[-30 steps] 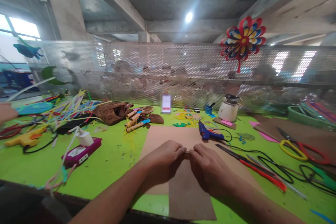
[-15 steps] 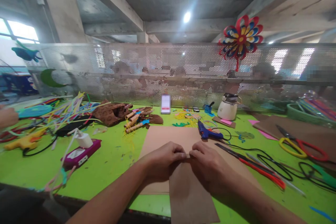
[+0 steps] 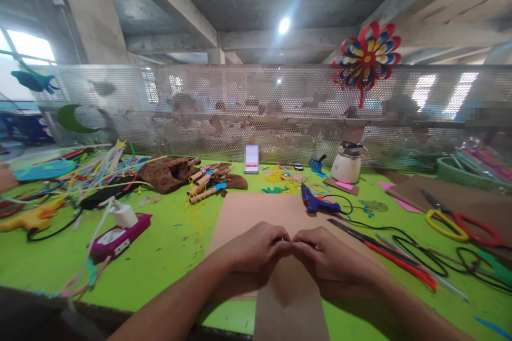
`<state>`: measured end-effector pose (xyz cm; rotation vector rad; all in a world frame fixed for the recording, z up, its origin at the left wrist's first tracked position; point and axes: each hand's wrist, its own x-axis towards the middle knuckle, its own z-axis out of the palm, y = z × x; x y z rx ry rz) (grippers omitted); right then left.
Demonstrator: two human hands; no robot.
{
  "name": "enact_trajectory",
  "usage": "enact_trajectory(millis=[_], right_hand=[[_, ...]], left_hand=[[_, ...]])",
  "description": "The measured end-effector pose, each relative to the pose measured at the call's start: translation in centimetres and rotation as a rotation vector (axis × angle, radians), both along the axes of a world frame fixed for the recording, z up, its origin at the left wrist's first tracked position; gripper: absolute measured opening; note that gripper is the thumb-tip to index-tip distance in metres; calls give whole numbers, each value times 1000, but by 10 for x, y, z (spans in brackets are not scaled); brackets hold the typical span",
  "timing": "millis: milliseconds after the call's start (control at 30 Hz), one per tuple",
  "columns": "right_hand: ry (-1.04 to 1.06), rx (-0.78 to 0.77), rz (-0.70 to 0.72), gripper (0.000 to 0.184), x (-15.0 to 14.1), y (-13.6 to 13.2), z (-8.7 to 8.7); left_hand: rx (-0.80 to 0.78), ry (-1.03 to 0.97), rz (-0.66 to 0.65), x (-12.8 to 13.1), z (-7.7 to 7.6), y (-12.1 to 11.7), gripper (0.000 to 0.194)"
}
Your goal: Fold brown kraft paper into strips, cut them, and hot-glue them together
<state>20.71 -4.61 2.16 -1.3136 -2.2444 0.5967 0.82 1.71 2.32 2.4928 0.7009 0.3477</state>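
My left hand [image 3: 254, 249] and my right hand [image 3: 330, 257] meet fingertip to fingertip over a brown paper sheet [image 3: 256, 211] on the green table [image 3: 160, 256]. Both hands are curled with fingers pinched together at the far edge of a narrower brown paper strip [image 3: 290, 303] that runs toward me. Whatever sits between the fingertips is hidden by the knuckles. A blue glue gun [image 3: 318, 203] lies just beyond my right hand.
Red-handled scissors [image 3: 386, 256] and black cords lie to the right, with yellow and red scissors [image 3: 460, 224] farther out. A magenta case [image 3: 116, 237], coloured strips [image 3: 96, 165], a phone [image 3: 252, 158] and a white kettle [image 3: 347, 164] stand before a perforated metal screen [image 3: 280, 112].
Both hands have drawn slightly closer to me and lower, their fingertips pressed tighter together on the paper strip. The view has shifted a little.
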Motion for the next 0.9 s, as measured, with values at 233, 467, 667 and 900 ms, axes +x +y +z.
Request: enact_trajectory(millis=[233,467,667,900], right_hand=[[-40,19,-48,32,4,2,-6],[-69,39,-72,39,4,0,-6],[2,21,67,29,2,-2,3],[-68,76,-57,33,2,-2,3]], left_hand=[[76,81,28,-3,12,-15,36],[117,137,25,-1,13,-18,34],[41,98,29,-1,7,-9,34],[13,77,13,-3,8,-4,31]])
